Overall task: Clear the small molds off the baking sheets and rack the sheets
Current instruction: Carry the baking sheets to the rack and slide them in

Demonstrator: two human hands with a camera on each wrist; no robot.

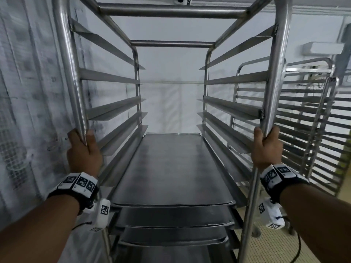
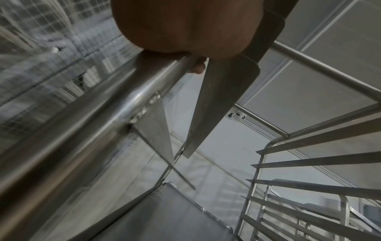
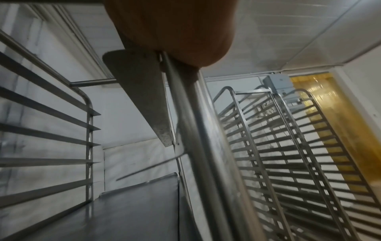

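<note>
A tall steel sheet rack [image 1: 171, 10] fills the head view. My left hand [image 1: 83, 147] grips its front left post [image 1: 73, 78]. My right hand [image 1: 266, 147] grips the front right post [image 1: 276, 78]. A dark baking sheet [image 1: 171, 168] lies on the top filled pair of runners, with more sheets [image 1: 172, 217] stacked on the runners below. The upper runners [image 1: 108, 78] hold nothing. No small molds are in sight. In the left wrist view my left hand [image 2: 185, 27] wraps the post [image 2: 82, 127]. In the right wrist view my right hand [image 3: 175, 31] holds the post [image 3: 206, 146].
A second steel rack [image 1: 311, 114] with several bare runners stands to the right, also the rack [image 3: 288, 146] in the right wrist view. A plastic-covered wall [image 1: 24, 92] is close on the left. A white wall [image 1: 171, 82] lies behind the rack. A yellow strip curtain [image 3: 321, 114] hangs at the far right.
</note>
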